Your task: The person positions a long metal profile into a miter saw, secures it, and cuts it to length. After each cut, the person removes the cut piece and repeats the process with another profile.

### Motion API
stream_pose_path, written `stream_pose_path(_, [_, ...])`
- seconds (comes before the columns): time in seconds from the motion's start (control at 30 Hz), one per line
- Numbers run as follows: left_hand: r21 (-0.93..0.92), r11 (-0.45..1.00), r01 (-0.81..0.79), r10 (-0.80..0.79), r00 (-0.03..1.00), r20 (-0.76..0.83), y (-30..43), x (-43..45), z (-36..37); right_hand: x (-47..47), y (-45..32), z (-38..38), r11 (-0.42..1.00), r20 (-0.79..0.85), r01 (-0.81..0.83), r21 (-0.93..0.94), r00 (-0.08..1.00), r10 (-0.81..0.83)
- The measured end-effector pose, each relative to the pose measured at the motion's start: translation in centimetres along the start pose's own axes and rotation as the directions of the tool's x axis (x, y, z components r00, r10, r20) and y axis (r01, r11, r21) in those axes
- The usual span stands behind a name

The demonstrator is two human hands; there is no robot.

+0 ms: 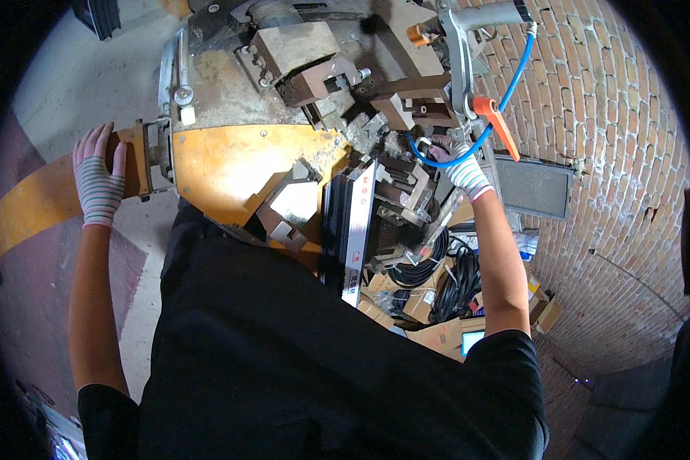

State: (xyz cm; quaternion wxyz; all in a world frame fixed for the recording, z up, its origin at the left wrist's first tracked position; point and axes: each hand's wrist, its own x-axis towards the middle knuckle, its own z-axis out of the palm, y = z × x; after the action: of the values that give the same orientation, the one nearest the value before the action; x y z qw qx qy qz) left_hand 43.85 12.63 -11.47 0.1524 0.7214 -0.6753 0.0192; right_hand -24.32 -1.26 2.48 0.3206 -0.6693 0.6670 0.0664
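Observation:
Striped knit gloves cover both of my hands. My left hand (pixel 99 175) lies flat, fingers extended, on an orange curved metal arm (pixel 40 198) at the left of the machine. At the right, my right hand (pixel 457 167) is bent at the machine's metal clamping parts, behind a blue air hose (pixel 457 163); its fingertips are partly hidden, so whether it grips something cannot be told. A dark ribbed profile with a white printed face (pixel 359 236) stands between the yellow machine plate (pixel 236 172) and the metal fixtures (pixel 405 190). An orange clamp lever (pixel 497 123) is above my right hand.
A brick wall (pixel 615 190) rises at the right, with a grey framed panel (pixel 532 187) near it. Coiled black cables (pixel 457 282) and cardboard boxes (pixel 440 336) lie below my right forearm. Heavy steel blocks (pixel 296 49) stand on the machine top.

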Motion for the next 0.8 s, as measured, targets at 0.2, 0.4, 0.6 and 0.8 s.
stream_pose_path(0.2, [0.029,1.0,-0.004,0.004,1.0,-0.008,0.2,0.0,-0.1,-0.7,-0.8,0.8,0.996,0.02,0.084,0.022,0.996,-0.084])
stream_pose_path(0.4, [0.012,1.0,-0.012,0.012,1.0,-0.004,0.1,0.0,-0.2,-0.8,0.4,1.4,0.978,0.063,0.064,0.199,0.995,-0.078])
stream_pose_path(0.6, [0.013,1.0,-0.011,0.011,1.0,-0.01,0.1,0.0,-0.1,-0.4,-0.1,1.7,0.98,0.095,0.078,0.182,0.991,-0.096])
stream_pose_path(0.8, [0.003,1.0,0.016,-0.016,1.0,0.012,0.2,0.0,-0.2,-0.4,-5.2,-1.5,0.857,0.247,0.213,-0.469,0.964,-0.104])
